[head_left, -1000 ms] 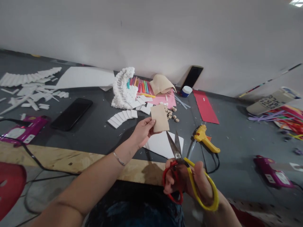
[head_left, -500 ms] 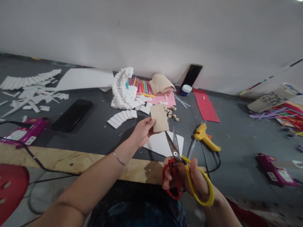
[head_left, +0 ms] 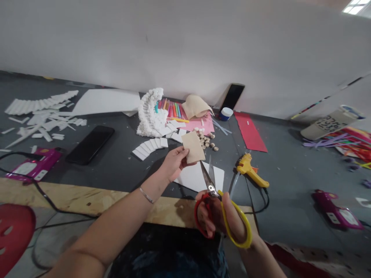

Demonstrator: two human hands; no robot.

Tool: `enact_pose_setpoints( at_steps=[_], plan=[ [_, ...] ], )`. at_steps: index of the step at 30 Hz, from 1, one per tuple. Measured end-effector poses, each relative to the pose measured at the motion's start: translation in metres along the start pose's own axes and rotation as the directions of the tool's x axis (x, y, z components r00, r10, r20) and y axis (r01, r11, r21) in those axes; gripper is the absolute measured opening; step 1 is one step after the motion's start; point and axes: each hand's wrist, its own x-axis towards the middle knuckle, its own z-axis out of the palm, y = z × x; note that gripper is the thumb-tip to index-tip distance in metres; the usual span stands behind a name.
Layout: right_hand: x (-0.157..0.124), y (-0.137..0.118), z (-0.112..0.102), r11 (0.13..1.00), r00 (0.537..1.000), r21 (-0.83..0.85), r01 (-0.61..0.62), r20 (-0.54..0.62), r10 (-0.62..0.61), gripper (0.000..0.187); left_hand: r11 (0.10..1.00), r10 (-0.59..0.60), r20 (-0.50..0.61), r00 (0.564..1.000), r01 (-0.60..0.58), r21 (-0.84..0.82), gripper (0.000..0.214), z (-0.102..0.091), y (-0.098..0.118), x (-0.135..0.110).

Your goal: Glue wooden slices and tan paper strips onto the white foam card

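Observation:
My left hand [head_left: 174, 164] pinches a small tan rectangle of card [head_left: 193, 147] by its lower left edge and holds it up over the grey table [head_left: 121, 166]. My right hand [head_left: 224, 220] grips scissors [head_left: 216, 204] with one red and one yellow handle loop. Their blades are slightly apart and the tips sit just under the card's lower right edge. A white sheet [head_left: 199, 177] lies flat on the table beneath both hands.
A white foam spiral model [head_left: 150, 114], coloured markers [head_left: 171, 108], tan beads [head_left: 207, 141], black phone [head_left: 90, 144] and yellow glue gun [head_left: 251, 170] lie around. A red sheet [head_left: 249, 131], magenta packs [head_left: 336, 214] and white foam scraps [head_left: 43, 116] are further out. A red stool [head_left: 13, 235] stands lower left.
The scissors moved up and left toward the card, their blades closing somewhat; the card tilted slightly. The view shifted a little.

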Motion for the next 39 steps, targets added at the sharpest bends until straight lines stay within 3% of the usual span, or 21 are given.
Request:
enact_pose_setpoints(
  at_steps=[7,13,19,30,39],
  plan=[
    [-0.002,0.004,-0.003,0.999,0.998,-0.004,0.040,-0.050,-0.040,0.070,0.999,0.020,0.083,0.996,-0.024,0.037,0.013,0.000,-0.005,-0.001],
    [0.007,0.001,-0.005,0.993,0.997,0.088,0.081,0.002,-0.081,0.067,0.997,-0.008,0.126,0.992,-0.001,0.071,0.015,0.002,-0.003,0.002],
    [0.016,-0.011,-0.001,0.988,0.990,0.128,0.085,-0.120,-0.070,0.063,0.994,-0.027,0.147,0.989,0.011,0.106,0.015,0.002,0.007,0.010],
    [0.032,-0.009,-0.006,0.985,0.985,0.144,0.100,-0.154,-0.077,0.067,0.989,-0.025,0.129,0.991,0.005,0.150,0.017,-0.004,0.008,0.021],
    [0.031,0.001,-0.010,0.986,0.962,0.078,0.146,-0.242,-0.124,0.059,0.993,-0.027,0.097,0.995,0.016,0.113,0.014,-0.005,0.008,0.020]
  ],
)
